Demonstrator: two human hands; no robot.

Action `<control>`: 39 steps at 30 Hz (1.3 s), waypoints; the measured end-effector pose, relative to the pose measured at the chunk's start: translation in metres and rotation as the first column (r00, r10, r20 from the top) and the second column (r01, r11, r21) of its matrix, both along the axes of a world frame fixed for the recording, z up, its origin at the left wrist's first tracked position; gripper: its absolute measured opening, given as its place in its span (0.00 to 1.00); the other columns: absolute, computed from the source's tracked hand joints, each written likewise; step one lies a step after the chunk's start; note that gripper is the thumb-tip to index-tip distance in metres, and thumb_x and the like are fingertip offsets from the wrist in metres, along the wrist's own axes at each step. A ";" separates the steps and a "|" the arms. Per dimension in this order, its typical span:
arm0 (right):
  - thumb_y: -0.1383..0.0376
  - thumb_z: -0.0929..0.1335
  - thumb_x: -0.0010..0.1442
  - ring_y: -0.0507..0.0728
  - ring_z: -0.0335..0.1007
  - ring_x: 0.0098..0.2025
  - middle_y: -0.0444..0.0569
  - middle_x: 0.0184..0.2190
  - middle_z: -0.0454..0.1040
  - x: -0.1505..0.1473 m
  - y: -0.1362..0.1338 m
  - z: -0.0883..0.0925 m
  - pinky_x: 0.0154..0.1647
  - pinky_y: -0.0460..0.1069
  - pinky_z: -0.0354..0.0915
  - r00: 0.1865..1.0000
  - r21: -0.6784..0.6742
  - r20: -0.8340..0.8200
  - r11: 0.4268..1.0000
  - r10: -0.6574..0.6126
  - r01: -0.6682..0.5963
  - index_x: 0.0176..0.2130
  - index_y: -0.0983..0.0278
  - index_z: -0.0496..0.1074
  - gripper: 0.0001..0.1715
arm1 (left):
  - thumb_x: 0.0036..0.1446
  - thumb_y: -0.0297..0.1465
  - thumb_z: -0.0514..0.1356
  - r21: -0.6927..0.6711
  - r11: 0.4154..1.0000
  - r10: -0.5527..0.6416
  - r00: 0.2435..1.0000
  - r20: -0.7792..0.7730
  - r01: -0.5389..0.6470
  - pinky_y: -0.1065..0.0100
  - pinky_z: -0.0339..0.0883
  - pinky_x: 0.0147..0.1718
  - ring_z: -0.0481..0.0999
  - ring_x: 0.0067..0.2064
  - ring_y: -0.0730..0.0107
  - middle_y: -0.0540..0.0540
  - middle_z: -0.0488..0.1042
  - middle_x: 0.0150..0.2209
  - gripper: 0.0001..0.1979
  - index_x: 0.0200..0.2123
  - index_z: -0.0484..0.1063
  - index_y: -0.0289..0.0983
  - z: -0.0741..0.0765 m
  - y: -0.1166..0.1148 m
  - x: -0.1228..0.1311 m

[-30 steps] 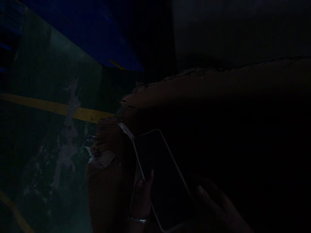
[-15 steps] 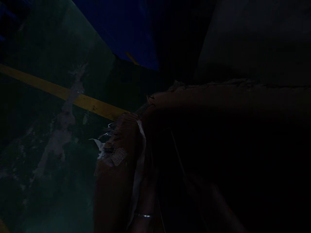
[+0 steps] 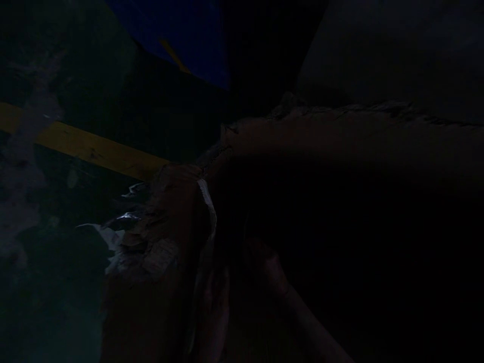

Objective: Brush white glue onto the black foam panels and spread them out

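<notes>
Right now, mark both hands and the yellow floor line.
Left hand (image 3: 217,302): head view, middle of the hand.
Right hand (image 3: 267,266): head view, middle of the hand.
Yellow floor line (image 3: 104,153): head view, visible middle stretch.

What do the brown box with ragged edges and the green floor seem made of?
Brown box: probably matte cardboard, judging by its torn, fraying edge. Green floor: perhaps painted concrete; greyish patches suggest worn coating. Darkness hides its finish.

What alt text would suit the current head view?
A person's left hand and right hand show dimly over the dark inside of a torn cardboard box; whether they hold anything is unclear. Green floor with a yellow stripe lies at left.
</notes>
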State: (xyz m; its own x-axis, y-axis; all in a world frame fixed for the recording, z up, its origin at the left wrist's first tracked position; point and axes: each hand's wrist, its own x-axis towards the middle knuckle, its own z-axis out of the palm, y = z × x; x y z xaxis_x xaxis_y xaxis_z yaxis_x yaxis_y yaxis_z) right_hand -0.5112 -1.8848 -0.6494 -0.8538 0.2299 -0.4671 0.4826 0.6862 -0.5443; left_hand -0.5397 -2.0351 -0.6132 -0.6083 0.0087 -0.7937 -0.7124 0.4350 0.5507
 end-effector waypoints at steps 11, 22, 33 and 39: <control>0.66 0.60 0.61 0.56 0.68 0.45 0.54 0.47 0.69 -0.009 -0.012 -0.048 0.39 0.48 0.67 0.965 -0.025 0.247 0.995 -0.091 0.101 0.50 0.60 0.65 0.18 | 0.50 0.46 0.58 -0.092 0.995 -0.038 0.999 0.028 0.041 0.59 0.64 0.50 0.72 0.48 0.59 0.39 0.72 0.46 0.26 0.49 0.65 0.39 0.001 0.024 -0.003; 0.60 0.52 0.65 0.59 0.72 0.39 0.57 0.37 0.73 0.029 0.062 -0.051 0.35 0.50 0.66 0.770 0.145 0.493 0.911 -0.405 0.386 0.48 0.66 0.66 0.22 | 0.45 0.52 0.57 -0.133 0.986 -0.071 0.976 0.206 0.100 0.59 0.64 0.51 0.72 0.47 0.60 0.41 0.74 0.44 0.32 0.50 0.62 0.39 0.012 0.041 -0.006; 0.62 0.53 0.66 0.62 0.71 0.42 0.60 0.44 0.71 0.006 0.060 -0.061 0.37 0.53 0.66 0.817 0.039 0.512 0.957 -0.267 0.288 0.53 0.67 0.61 0.22 | 0.42 0.55 0.56 -0.138 0.971 -0.163 0.963 0.215 0.195 0.58 0.65 0.48 0.74 0.45 0.57 0.41 0.75 0.41 0.34 0.47 0.65 0.38 0.013 0.045 -0.004; 0.59 0.53 0.66 0.61 0.70 0.44 0.60 0.43 0.71 -0.014 0.045 -0.067 0.38 0.51 0.66 0.808 -0.029 0.525 0.943 -0.267 0.331 0.50 0.68 0.64 0.23 | 0.48 0.52 0.55 -0.142 0.962 -0.199 0.957 0.211 0.231 0.60 0.66 0.48 0.74 0.45 0.59 0.41 0.75 0.42 0.30 0.48 0.65 0.39 0.012 0.042 -0.002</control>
State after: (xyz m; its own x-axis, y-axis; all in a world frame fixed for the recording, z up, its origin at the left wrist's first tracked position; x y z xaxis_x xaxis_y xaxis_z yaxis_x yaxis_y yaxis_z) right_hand -0.5248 -1.8402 -0.7168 -0.3857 0.3531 -0.8524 0.8823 0.4113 -0.2289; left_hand -0.5420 -1.9933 -0.6015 -0.4416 -0.0170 -0.8971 -0.6773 0.6621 0.3208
